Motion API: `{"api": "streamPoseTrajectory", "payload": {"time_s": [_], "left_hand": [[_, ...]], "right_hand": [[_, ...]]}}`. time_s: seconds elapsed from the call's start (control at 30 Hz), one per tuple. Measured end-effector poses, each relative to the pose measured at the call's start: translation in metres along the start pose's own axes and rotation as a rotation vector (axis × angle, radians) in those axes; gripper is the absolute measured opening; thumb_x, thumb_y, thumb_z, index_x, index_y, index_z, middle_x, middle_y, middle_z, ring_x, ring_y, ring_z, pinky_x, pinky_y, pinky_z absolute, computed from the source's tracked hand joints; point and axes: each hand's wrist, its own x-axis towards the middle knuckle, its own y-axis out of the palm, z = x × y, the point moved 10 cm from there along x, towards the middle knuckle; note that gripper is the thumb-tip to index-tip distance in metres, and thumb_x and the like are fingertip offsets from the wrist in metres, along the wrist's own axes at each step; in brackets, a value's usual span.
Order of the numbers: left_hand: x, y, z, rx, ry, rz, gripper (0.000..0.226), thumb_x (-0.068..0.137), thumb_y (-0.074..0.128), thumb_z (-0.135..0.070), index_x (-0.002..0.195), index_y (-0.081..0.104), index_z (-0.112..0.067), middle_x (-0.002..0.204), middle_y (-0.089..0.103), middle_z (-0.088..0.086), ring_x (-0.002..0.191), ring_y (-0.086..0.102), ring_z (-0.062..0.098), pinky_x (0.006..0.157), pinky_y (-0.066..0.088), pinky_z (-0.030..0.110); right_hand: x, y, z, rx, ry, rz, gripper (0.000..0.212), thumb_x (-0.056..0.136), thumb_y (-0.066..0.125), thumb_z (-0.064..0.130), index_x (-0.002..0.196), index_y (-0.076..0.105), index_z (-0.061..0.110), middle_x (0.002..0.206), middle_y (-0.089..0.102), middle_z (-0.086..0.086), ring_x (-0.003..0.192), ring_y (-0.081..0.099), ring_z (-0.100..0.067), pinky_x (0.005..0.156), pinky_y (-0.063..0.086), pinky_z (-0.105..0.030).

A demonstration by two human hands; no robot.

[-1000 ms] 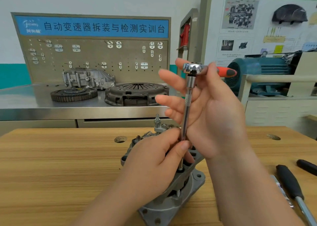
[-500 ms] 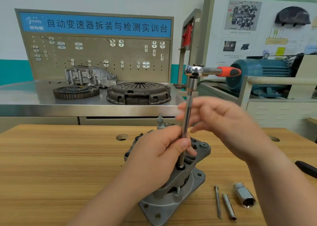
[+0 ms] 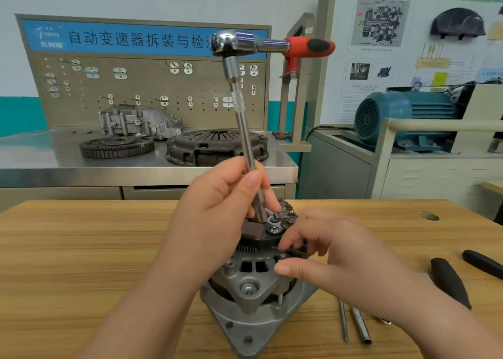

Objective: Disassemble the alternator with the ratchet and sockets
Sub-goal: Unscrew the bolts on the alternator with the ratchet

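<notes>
The grey alternator (image 3: pixel 253 290) stands on the wooden table (image 3: pixel 81 263), its dark rear parts facing up. A ratchet (image 3: pixel 272 44) with a red and black handle sits on top of a long extension bar (image 3: pixel 245 146) that leans down onto the alternator's top. My left hand (image 3: pixel 217 222) grips the lower part of the bar, thumb along the shaft. My right hand (image 3: pixel 334 258) is off the ratchet and hovers at the alternator's right side, fingers loosely bent, fingertips at the black top part. The socket end is hidden behind my left fingers.
Two thin metal bars (image 3: pixel 353 323) lie on the table right of the alternator. Black tool handles (image 3: pixel 449 279) lie further right. Behind the table stands a steel bench with a clutch cover (image 3: pixel 215 146), a flywheel (image 3: pixel 117 146), a housing, a pegboard and a blue motor (image 3: pixel 408 119).
My right hand has let go of the ratchet head and bar and dropped to the alternator's right side. The left hand slid up the bar. The view moved closer.
</notes>
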Motion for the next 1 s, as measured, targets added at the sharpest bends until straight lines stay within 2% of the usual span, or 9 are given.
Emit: {"api": "streamPoseTrajectory", "payload": {"time_s": [0.13, 0.2, 0.33, 0.47, 0.6, 0.7, 0.8, 0.9, 1.0], "left_hand": [[-0.002, 0.005, 0.003, -0.034, -0.01, -0.001, 0.023, 0.089, 0.041, -0.029, 0.077, 0.061, -0.03, 0.072, 0.071, -0.004, 0.061, 0.051, 0.004, 0.06, 0.043, 0.013], [-0.003, 0.007, 0.004, -0.058, -0.017, -0.007, 0.024, 0.089, 0.041, -0.028, 0.076, 0.061, -0.031, 0.072, 0.07, -0.003, 0.06, 0.051, 0.004, 0.06, 0.043, 0.014], [-0.003, 0.005, 0.003, -0.082, -0.015, -0.019, 0.024, 0.09, 0.041, -0.027, 0.076, 0.061, -0.027, 0.069, 0.068, -0.002, 0.061, 0.051, 0.007, 0.059, 0.044, 0.014], [-0.004, 0.002, 0.003, -0.078, -0.01, -0.025, 0.026, 0.091, 0.04, -0.028, 0.075, 0.061, -0.032, 0.069, 0.067, -0.003, 0.063, 0.054, 0.005, 0.061, 0.044, 0.014], [-0.003, 0.0, 0.002, -0.104, -0.012, -0.021, 0.029, 0.091, 0.039, -0.029, 0.075, 0.062, -0.035, 0.069, 0.067, -0.004, 0.066, 0.055, 0.009, 0.062, 0.044, 0.014], [-0.004, 0.001, 0.0, -0.126, -0.003, -0.014, 0.031, 0.092, 0.039, -0.028, 0.074, 0.063, -0.037, 0.07, 0.067, -0.004, 0.067, 0.056, 0.01, 0.061, 0.044, 0.013], [-0.005, 0.004, -0.002, -0.142, 0.002, -0.007, 0.031, 0.091, 0.039, -0.028, 0.073, 0.063, -0.038, 0.07, 0.068, -0.004, 0.068, 0.058, 0.011, 0.061, 0.044, 0.013], [-0.006, 0.008, -0.004, -0.165, 0.006, 0.001, 0.031, 0.091, 0.04, -0.028, 0.073, 0.064, -0.039, 0.07, 0.068, -0.002, 0.068, 0.059, 0.012, 0.061, 0.045, 0.013], [-0.008, 0.011, -0.005, -0.163, 0.006, 0.017, 0.031, 0.091, 0.04, -0.029, 0.073, 0.064, -0.039, 0.071, 0.069, -0.002, 0.069, 0.059, 0.015, 0.061, 0.045, 0.014]], "right_hand": [[-0.002, 0.002, 0.001, -0.072, 0.056, -0.05, 0.015, 0.076, 0.064, 0.055, 0.072, 0.057, 0.042, 0.078, 0.054, 0.019, 0.086, 0.048, 0.007, 0.065, 0.037, -0.013], [-0.003, 0.001, 0.002, -0.054, 0.072, -0.085, 0.02, 0.08, 0.069, 0.045, 0.065, 0.057, 0.039, 0.075, 0.056, 0.017, 0.081, 0.05, 0.004, 0.064, 0.038, -0.014], [0.001, -0.008, 0.006, 0.019, 0.107, -0.139, 0.021, 0.081, 0.073, 0.036, 0.064, 0.062, 0.029, 0.067, 0.058, 0.011, 0.069, 0.052, 0.0, 0.059, 0.04, -0.017], [0.005, -0.038, 0.019, 0.097, 0.098, -0.239, 0.021, 0.081, 0.07, 0.034, 0.063, 0.061, 0.028, 0.06, 0.06, 0.023, 0.057, 0.052, 0.006, 0.056, 0.041, -0.009], [-0.004, -0.089, 0.007, 0.236, 0.145, -0.379, 0.024, 0.072, 0.064, 0.045, 0.065, 0.067, 0.023, 0.059, 0.064, 0.011, 0.05, 0.054, 0.0, 0.048, 0.043, -0.009], [-0.014, -0.084, -0.033, 0.115, 0.308, -0.199, 0.022, 0.082, 0.066, 0.038, 0.068, 0.069, 0.021, 0.06, 0.065, 0.011, 0.053, 0.056, 0.002, 0.047, 0.042, -0.008], [-0.032, -0.046, -0.095, -0.026, 0.549, 0.014, 0.02, 0.087, 0.067, 0.036, 0.079, 0.07, 0.018, 0.071, 0.066, 0.004, 0.067, 0.058, -0.006, 0.059, 0.043, -0.02], [-0.047, -0.008, -0.136, -0.069, 0.688, 0.123, 0.018, 0.091, 0.065, 0.035, 0.079, 0.065, 0.021, 0.078, 0.063, 0.006, 0.074, 0.056, -0.006, 0.06, 0.04, -0.02], [-0.047, 0.016, -0.155, -0.123, 0.734, 0.181, 0.018, 0.091, 0.065, 0.035, 0.077, 0.063, 0.025, 0.082, 0.065, 0.006, 0.077, 0.057, -0.007, 0.062, 0.042, -0.021]]}}
